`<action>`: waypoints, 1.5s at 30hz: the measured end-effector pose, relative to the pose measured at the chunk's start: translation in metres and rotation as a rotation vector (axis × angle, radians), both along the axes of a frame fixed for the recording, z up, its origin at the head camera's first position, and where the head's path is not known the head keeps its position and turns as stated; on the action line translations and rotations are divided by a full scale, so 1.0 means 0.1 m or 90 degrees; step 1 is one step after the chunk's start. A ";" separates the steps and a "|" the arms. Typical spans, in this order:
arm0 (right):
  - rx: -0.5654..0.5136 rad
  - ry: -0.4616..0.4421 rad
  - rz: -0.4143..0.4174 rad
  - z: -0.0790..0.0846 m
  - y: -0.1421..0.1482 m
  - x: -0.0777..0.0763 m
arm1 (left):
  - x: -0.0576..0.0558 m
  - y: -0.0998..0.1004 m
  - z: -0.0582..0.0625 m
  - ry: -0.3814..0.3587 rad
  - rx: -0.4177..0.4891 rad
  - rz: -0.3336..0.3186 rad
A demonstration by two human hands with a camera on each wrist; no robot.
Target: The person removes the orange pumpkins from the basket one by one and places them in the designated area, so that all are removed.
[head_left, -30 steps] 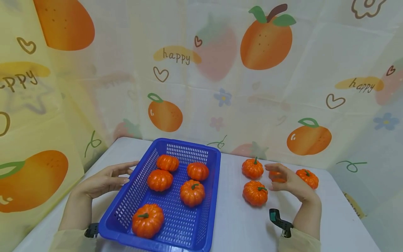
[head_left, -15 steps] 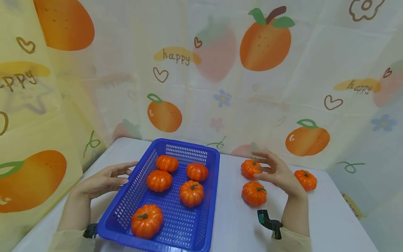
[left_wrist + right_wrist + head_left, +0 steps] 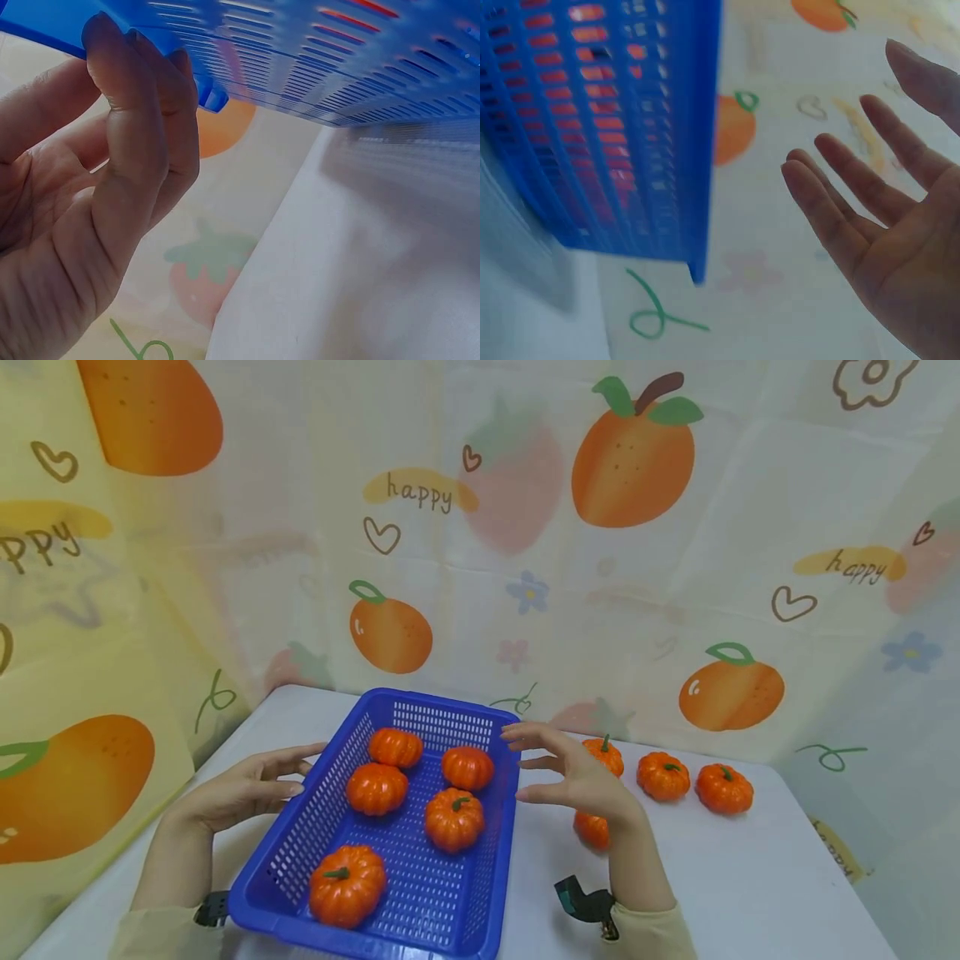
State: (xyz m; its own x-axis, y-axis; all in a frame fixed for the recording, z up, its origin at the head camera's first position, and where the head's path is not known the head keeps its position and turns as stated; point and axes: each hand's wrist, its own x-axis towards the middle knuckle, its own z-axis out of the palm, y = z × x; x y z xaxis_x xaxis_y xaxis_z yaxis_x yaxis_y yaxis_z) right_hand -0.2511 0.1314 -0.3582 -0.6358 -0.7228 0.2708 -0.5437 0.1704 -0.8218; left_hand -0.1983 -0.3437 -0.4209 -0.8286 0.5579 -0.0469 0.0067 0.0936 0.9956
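Note:
A blue slotted basket (image 3: 427,893) stands on the white table with several small orange pumpkins (image 3: 348,885) inside. At its left side my left hand (image 3: 238,792) has loosely bent fingers, and in the left wrist view the fingertips (image 3: 105,34) come right up to the rim. My right hand (image 3: 577,777) hovers by the basket's right rim, fingers spread, holding nothing. The right wrist view shows a gap between that hand (image 3: 900,217) and the basket wall (image 3: 630,135). Behind the right hand and forearm, two pumpkins (image 3: 606,758) on the table are partly hidden.
Farther right on the table (image 3: 750,885) lie two more pumpkins, one with a green stem (image 3: 663,778) and another beside it (image 3: 724,790). A fruit-printed curtain (image 3: 465,610) hangs along the back and sides.
My right hand has moved left from above the loose pumpkins to the basket's right rim, with nothing in it. The left hand stays at the left rim.

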 end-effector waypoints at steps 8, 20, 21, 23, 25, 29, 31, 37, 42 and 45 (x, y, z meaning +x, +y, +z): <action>0.032 -0.046 0.129 -0.02 -0.48 0.07 | -0.01 0.00 0.00 -0.002 0.018 -0.007; 0.123 0.025 0.239 0.47 -0.88 0.15 | -0.01 0.00 0.01 -0.008 0.006 -0.006; 0.122 0.034 0.248 0.51 -0.92 0.15 | -0.01 0.00 0.01 -0.008 0.008 -0.007; 0.118 0.034 0.269 0.59 -1.02 0.15 | -0.01 -0.01 0.02 -0.011 0.011 -0.007; 0.118 0.020 0.284 0.62 -1.15 0.14 | -0.01 0.00 0.02 -0.012 0.015 -0.007; 0.154 -0.025 0.299 0.58 -1.44 0.11 | -0.01 0.00 0.04 -0.016 0.016 -0.006; 0.176 -0.048 0.311 0.51 -1.58 0.08 | -0.01 0.00 0.04 -0.018 0.016 -0.007; 0.216 -0.140 0.386 0.19 -1.94 0.03 | -0.01 0.01 0.04 -0.009 0.010 -0.007; 0.267 -0.205 0.444 0.00 -2.05 0.02 | 0.00 0.03 0.04 -0.010 0.007 -0.007; 0.308 -0.213 0.470 -0.07 -2.07 0.01 | 0.01 0.02 0.04 -0.006 0.014 -0.011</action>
